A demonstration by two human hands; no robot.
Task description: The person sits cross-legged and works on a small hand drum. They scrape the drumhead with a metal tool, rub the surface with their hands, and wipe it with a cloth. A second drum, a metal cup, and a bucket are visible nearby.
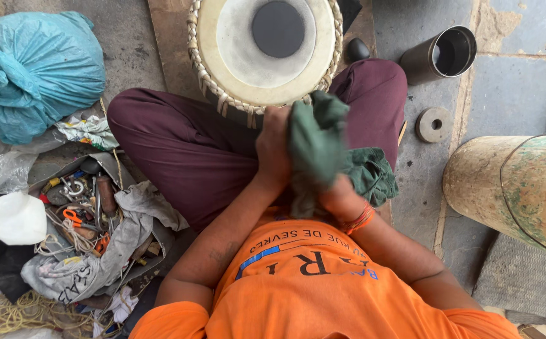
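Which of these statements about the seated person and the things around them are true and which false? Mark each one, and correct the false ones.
1. Both hands hold a green cloth. True: the left hand and the right hand both grip it.
2. The drum has a red centre patch. False: the patch is black on a pale skin.
3. A blue-green plastic bag lies on the person's left. True.
4. The dark metal cylinder stands upright with a lid on. False: it lies tilted with its mouth open.
5. Orange-handled pliers lie among the tools on the person's left. True.
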